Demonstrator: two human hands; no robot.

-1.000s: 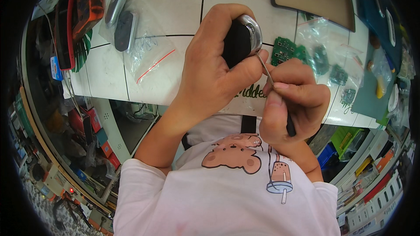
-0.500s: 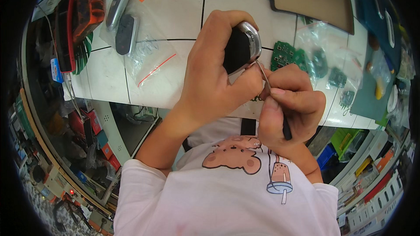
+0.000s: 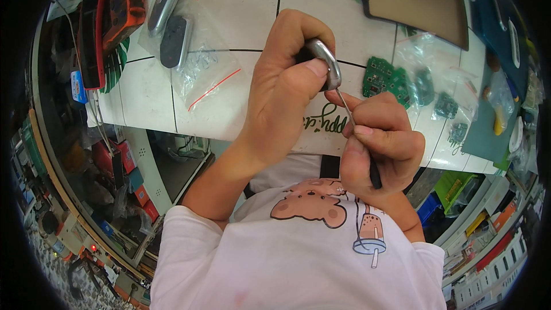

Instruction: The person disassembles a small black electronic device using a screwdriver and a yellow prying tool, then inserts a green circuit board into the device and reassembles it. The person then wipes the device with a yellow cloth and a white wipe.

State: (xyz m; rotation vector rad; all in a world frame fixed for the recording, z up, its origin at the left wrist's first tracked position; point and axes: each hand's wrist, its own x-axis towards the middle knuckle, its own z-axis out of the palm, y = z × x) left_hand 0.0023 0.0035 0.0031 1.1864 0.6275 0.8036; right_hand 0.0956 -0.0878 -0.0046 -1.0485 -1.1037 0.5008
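Remotely, I watch the left hand (image 3: 281, 86) clasp the silvery case (image 3: 329, 64), presumably for steadiness, the right hand (image 3: 385, 138) pinching a slim tool (image 3: 346, 107) at its edge.

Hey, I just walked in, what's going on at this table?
Someone's left hand grips a black and silver case, while the right hand holds a thin tool with its tip at the case's lower end. I can't tell whether the tip is inside. On the table, green circuit boards lie to the right, and similar cases lie with clear bags to the left.
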